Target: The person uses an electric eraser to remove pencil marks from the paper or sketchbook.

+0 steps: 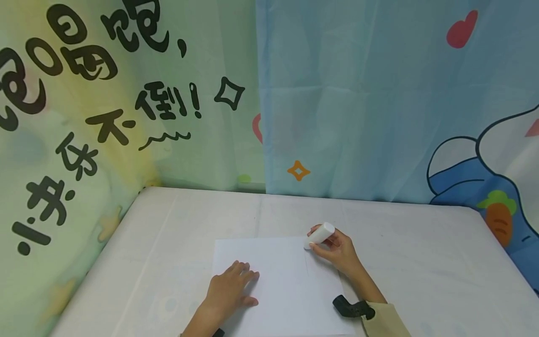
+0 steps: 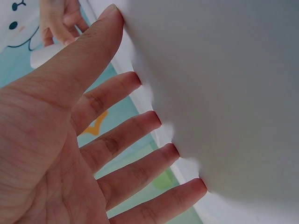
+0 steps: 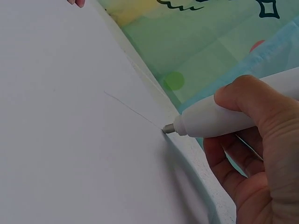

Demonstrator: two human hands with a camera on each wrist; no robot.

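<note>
A white sheet of paper (image 1: 286,285) lies on the table and bears a thin, faint line (image 3: 133,111). My right hand (image 1: 338,250) grips a thick white pen-shaped tool (image 1: 321,234) with a narrow metal tip (image 3: 169,128). In the right wrist view, that tip meets the paper at one end of the line, close to the sheet's edge. On the left part of the paper rests my left hand (image 1: 229,288), its fingers spread and fairly straight. The fingertips (image 2: 169,149) touch the paper in the left wrist view, and this hand holds nothing.
A white-covered table (image 1: 421,262) surrounds the paper. Behind it hang printed curtains (image 1: 358,103), with a fold between the green and blue parts. A black wrist strap (image 1: 353,309) sits at the right sleeve cuff.
</note>
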